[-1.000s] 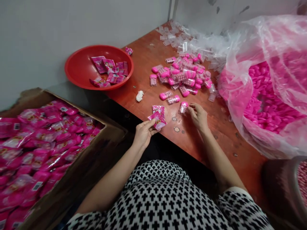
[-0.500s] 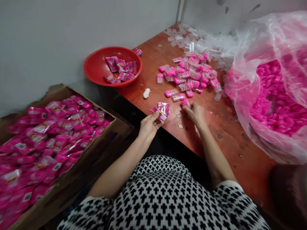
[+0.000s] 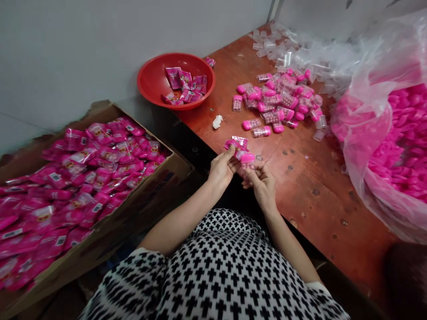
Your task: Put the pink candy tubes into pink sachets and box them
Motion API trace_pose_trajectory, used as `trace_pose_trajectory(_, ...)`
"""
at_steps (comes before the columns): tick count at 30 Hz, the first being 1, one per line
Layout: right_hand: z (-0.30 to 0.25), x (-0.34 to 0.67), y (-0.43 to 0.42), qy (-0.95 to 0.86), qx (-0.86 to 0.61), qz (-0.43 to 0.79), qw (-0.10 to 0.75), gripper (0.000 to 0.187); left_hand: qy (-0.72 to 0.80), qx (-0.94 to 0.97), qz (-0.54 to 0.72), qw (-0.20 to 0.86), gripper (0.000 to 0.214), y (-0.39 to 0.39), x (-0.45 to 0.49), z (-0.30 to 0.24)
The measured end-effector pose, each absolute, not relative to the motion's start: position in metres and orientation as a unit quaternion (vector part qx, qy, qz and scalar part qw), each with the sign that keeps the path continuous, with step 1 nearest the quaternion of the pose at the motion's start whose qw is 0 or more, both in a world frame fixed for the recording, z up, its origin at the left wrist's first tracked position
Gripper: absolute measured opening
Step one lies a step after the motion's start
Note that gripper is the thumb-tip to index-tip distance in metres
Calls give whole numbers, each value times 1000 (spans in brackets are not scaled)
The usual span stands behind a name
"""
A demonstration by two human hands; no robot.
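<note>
Over the table's near edge, my left hand (image 3: pixel 221 170) pinches a small pink printed packet (image 3: pixel 237 142) between thumb and fingers. Close beside it, my right hand (image 3: pixel 262 183) is closed on a small clear candy bottle (image 3: pixel 247 161) with a pink cap. The cap end points toward the packet; I cannot tell whether the bottle touches it. Beyond both hands lies a heap of similar capped bottles (image 3: pixel 280 100) filled with pale pink balls.
A red bowl (image 3: pixel 147 91) with several flat packets stands at the table's left edge. Below it, a cardboard box (image 3: pixel 133 202) holds filled pink packets. On the right is a plastic bag (image 3: pixel 363 133) of pink caps; clear empty containers (image 3: pixel 310 60) lie behind. A crumpled white scrap (image 3: pixel 217 122) rests nearby.
My right hand has picked up a bottle from the table and brought it left to the packet in my left hand. The view has shifted slightly left.
</note>
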State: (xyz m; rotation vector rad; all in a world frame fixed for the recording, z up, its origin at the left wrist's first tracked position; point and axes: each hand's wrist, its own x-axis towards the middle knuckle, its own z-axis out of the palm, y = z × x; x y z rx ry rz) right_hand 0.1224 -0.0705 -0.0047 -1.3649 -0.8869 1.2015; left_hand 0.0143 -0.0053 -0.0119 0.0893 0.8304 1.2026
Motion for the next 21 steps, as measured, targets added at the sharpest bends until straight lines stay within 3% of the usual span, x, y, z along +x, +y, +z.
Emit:
trace_pose_trajectory(14, -11, 125, -66, -367, -552, 527, 532, 29, 374, 101, 545, 744, 31, -9, 20, -4)
trace_pose_trajectory(21, -21, 123, -67, -385, -567, 468, 558, 27, 355, 171, 525, 754, 39, -9, 21, -1)
